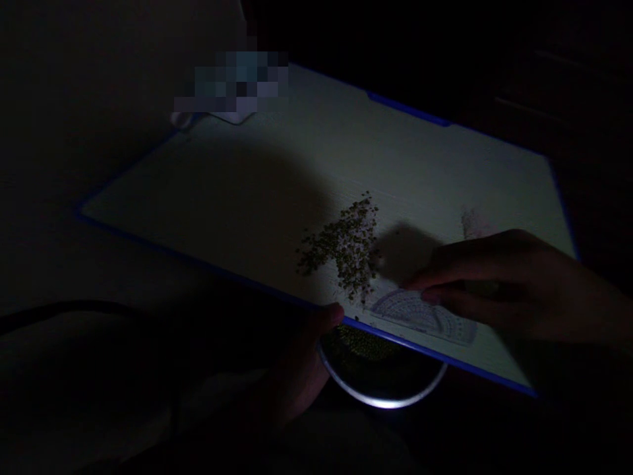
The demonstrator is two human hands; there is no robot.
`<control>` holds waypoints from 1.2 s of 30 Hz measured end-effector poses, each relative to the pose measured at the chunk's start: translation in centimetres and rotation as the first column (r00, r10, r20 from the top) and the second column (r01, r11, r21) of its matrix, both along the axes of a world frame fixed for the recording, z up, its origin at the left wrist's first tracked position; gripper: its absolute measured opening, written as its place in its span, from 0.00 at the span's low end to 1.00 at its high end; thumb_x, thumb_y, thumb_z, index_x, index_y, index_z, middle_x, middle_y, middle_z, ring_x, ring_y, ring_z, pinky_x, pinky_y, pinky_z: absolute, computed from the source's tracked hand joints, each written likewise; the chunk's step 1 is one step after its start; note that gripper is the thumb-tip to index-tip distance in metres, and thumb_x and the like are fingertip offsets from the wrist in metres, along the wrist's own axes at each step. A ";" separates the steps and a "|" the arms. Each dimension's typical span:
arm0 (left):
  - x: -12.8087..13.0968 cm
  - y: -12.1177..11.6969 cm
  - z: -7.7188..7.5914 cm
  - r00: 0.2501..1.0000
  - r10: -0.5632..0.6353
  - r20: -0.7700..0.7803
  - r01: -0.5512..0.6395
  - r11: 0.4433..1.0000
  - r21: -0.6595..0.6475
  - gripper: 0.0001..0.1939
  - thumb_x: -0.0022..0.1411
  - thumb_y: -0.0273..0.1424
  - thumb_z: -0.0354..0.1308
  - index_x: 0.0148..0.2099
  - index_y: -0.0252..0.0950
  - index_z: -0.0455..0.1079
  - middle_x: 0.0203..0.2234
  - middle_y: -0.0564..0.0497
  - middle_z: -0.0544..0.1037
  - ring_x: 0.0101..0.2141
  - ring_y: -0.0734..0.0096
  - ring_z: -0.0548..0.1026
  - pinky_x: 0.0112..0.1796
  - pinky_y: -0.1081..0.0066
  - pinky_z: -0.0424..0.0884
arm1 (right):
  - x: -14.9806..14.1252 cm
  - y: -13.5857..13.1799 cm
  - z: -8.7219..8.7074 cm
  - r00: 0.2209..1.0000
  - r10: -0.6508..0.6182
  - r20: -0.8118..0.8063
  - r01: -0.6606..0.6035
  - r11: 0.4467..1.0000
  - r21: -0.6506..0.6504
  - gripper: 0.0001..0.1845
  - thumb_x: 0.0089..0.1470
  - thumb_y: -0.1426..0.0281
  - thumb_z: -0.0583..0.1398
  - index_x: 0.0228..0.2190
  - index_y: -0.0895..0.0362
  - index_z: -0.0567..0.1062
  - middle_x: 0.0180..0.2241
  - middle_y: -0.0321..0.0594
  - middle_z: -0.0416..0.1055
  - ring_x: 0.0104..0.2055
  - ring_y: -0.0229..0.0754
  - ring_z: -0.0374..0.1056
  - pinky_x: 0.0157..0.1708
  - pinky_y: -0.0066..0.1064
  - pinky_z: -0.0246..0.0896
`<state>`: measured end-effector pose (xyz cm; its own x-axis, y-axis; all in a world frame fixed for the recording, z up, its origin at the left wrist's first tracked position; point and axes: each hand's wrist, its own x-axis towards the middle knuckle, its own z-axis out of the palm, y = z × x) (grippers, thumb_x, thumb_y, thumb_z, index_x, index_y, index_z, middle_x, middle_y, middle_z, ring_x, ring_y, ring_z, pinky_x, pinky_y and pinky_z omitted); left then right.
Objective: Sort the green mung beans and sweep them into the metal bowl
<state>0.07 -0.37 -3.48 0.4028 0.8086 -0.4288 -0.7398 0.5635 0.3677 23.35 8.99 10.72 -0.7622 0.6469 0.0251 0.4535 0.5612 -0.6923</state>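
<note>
A pale board with a blue rim [425, 171] lies slanted across the head view. A loose heap of small green beans [349, 241], likely mung beans, is spread near its front edge. My right hand [514, 284] comes in from the right, its fingertips pinching a clear protractor [430, 320] that lies almost flat on the board beside the beans. My left hand [311, 369] grips the front rim, its thumb on top and its other fingers mostly hidden below. Partly under that rim is a metal-rimmed bowl [390, 401] holding more green beans [368, 343].
On the board's far left corner stands a light-coloured object [237, 115], mostly blurred out by pixels. A dark cable [74, 307] curves in at the left. A faint smudge [472, 221] marks the board near my right hand. The surroundings are very dark.
</note>
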 end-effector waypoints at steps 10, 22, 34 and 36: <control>-0.1 0.0 -0.2 1.000 -0.006 -0.009 0.006 1.000 0.008 0.13 0.65 0.38 0.65 0.48 0.39 0.84 0.48 0.47 0.88 0.63 0.47 0.75 0.64 0.52 0.65 | 0.4 0.3 -0.6 0.999 -0.006 0.042 0.008 0.999 -0.040 0.11 0.67 0.66 0.64 0.48 0.48 0.84 0.41 0.36 0.86 0.38 0.39 0.82 0.36 0.27 0.74; 0.2 0.3 0.9 1.000 -0.007 0.003 0.007 1.000 0.023 0.14 0.66 0.38 0.62 0.47 0.37 0.84 0.47 0.44 0.88 0.62 0.44 0.75 0.65 0.51 0.64 | -1.5 -0.1 -0.8 0.999 0.028 -0.020 -0.028 0.999 0.022 0.10 0.67 0.70 0.63 0.46 0.55 0.83 0.40 0.37 0.86 0.38 0.34 0.81 0.37 0.22 0.71; 0.0 0.2 0.8 0.998 0.025 -0.050 -0.027 0.999 -0.032 0.12 0.61 0.36 0.68 0.45 0.39 0.84 0.46 0.46 0.89 0.63 0.45 0.75 0.65 0.51 0.64 | 2.4 0.9 0.9 0.978 -0.195 0.067 0.186 0.975 0.125 0.08 0.64 0.62 0.65 0.43 0.46 0.85 0.35 0.35 0.86 0.33 0.42 0.81 0.32 0.30 0.73; 0.0 0.3 0.8 0.998 0.033 -0.048 -0.035 0.999 -0.041 0.13 0.59 0.36 0.70 0.45 0.38 0.84 0.46 0.46 0.89 0.63 0.44 0.74 0.66 0.51 0.64 | 2.9 1.2 1.0 0.977 -0.199 0.083 0.188 0.975 0.122 0.09 0.64 0.62 0.64 0.42 0.46 0.85 0.36 0.36 0.86 0.33 0.44 0.81 0.31 0.31 0.73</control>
<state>0.11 -0.11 -2.69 0.3540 0.8026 -0.4802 -0.7412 0.5538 0.3793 26.27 10.14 11.70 -0.6251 0.7795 0.0408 0.6210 0.5284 -0.5789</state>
